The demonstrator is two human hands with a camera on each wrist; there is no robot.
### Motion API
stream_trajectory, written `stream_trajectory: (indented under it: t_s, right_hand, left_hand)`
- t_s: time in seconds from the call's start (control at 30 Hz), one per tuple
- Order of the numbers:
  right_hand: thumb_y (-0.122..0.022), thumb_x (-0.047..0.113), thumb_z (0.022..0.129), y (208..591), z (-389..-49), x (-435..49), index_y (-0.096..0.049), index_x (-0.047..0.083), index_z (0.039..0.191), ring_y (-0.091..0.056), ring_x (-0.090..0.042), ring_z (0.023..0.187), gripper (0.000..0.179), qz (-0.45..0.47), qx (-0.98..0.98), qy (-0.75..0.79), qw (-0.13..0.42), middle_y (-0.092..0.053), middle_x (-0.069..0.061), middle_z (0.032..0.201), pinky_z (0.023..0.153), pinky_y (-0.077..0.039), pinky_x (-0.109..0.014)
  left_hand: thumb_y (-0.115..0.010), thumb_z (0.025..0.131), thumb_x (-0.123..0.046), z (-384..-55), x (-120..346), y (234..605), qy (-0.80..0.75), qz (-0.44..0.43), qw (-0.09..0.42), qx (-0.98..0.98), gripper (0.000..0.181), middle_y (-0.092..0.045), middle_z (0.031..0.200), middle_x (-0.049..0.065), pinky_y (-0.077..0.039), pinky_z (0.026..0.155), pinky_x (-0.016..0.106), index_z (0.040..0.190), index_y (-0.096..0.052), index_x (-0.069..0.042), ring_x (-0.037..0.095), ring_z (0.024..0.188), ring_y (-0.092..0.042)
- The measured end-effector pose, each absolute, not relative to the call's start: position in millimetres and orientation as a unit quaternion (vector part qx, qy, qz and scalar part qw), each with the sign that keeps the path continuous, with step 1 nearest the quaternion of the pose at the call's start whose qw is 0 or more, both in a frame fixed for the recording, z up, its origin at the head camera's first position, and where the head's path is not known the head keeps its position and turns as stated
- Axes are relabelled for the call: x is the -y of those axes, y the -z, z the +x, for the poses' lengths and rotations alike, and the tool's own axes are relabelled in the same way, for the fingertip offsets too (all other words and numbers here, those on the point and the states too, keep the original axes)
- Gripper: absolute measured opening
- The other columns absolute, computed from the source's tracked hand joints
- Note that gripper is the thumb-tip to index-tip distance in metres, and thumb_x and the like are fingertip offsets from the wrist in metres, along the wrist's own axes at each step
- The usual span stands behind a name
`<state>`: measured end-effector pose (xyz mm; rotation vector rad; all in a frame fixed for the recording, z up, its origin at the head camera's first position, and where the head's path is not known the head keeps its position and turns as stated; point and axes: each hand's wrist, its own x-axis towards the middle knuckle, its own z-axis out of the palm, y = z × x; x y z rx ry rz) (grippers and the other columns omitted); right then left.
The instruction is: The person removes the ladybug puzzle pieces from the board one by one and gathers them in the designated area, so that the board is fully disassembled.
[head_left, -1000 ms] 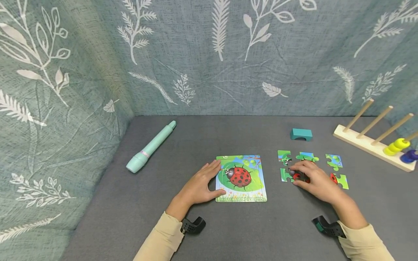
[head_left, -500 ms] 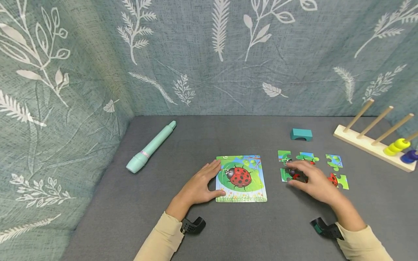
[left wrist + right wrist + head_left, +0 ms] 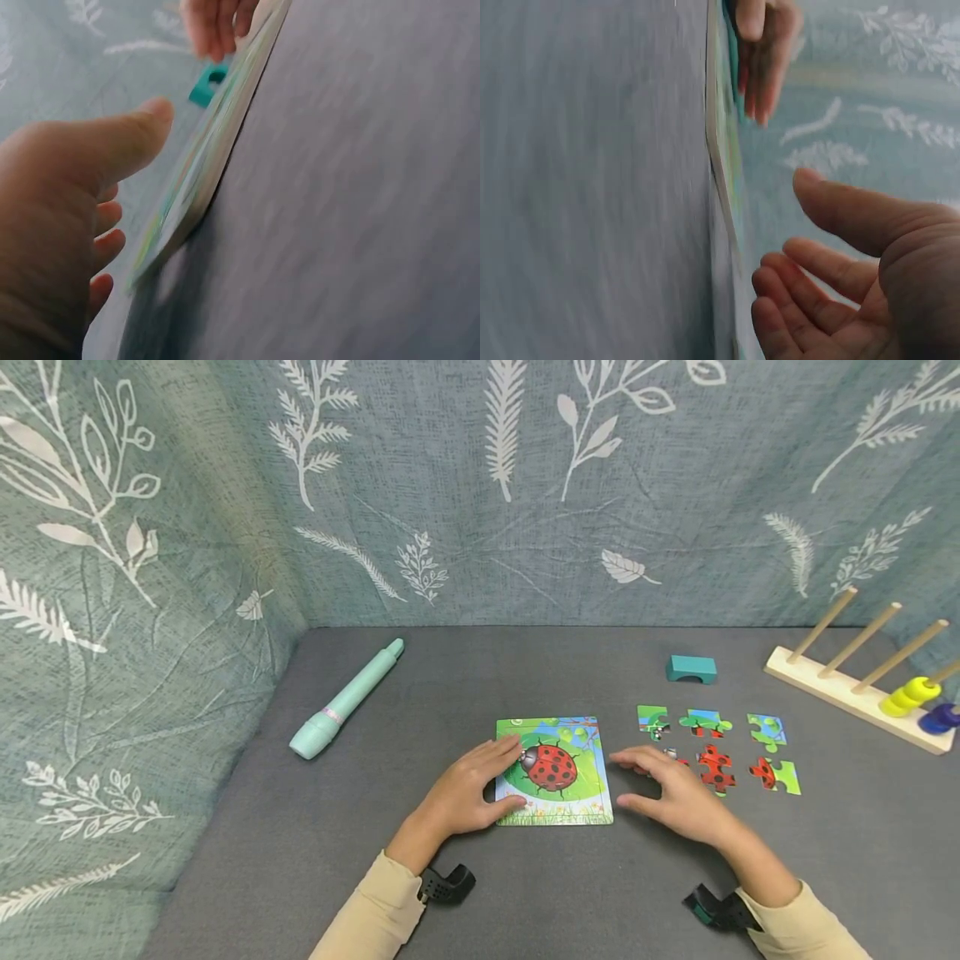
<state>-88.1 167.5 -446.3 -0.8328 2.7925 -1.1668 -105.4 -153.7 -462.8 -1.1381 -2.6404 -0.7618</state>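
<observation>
A square ladybug puzzle board lies on the table between the hands. My left hand overlaps its left side in the head view, fingers extended and thumb apart. My right hand hovers just off the board's right edge, with relaxed fingers and nothing between them. In the left wrist view the left thumb and fingers show beside the board's edge. The right wrist view has the right palm bare, with the left hand beyond. Loose jigsaw pieces lie in two rows at right; my right hand partly covers one.
A teal arch block stands behind the pieces. At the far right is a wooden peg stacker with yellow and dark blue beads. A mint toy microphone-like stick lies at left. A leaf-print curtain hangs behind the table.
My right hand has moved left from over the jigsaw pieces to beside the board, uncovering several pieces. My left hand has shifted slightly right, farther over the board.
</observation>
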Motion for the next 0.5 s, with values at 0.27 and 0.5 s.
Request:
stream_trajectory:
  t_s: [0.27,0.5]
  right_hand:
    - [-0.076,0.023,0.081,453.9,-81.5,-148.6,-0.061,0.009,0.121,-0.057,-0.024,0.113,0.045,-0.288,-0.888,0.360,0.008,-0.059,-0.005,0.123,0.091,-0.050,-0.044]
    - [-0.076,0.022,0.080,457.6,-80.2,-143.1,-0.062,0.009,0.121,-0.053,-0.026,0.117,0.045,-0.293,-0.900,0.323,0.003,-0.056,-0.005,0.125,0.093,-0.048,-0.050]
  left_hand:
    - [-0.067,0.088,-0.033,-90.6,128.6,463.8,0.245,-0.441,0.066,0.861,0.055,-0.054,0.138,0.007,-0.038,0.112,0.033,0.135,-0.054,-0.007,0.019,0.130,-0.049]
    - [-0.062,0.092,-0.032,-84.4,119.3,464.5,0.235,-0.467,0.033,0.852,0.051,-0.050,0.143,0.002,-0.035,0.114,0.028,0.136,-0.053,-0.008,0.014,0.133,-0.045]
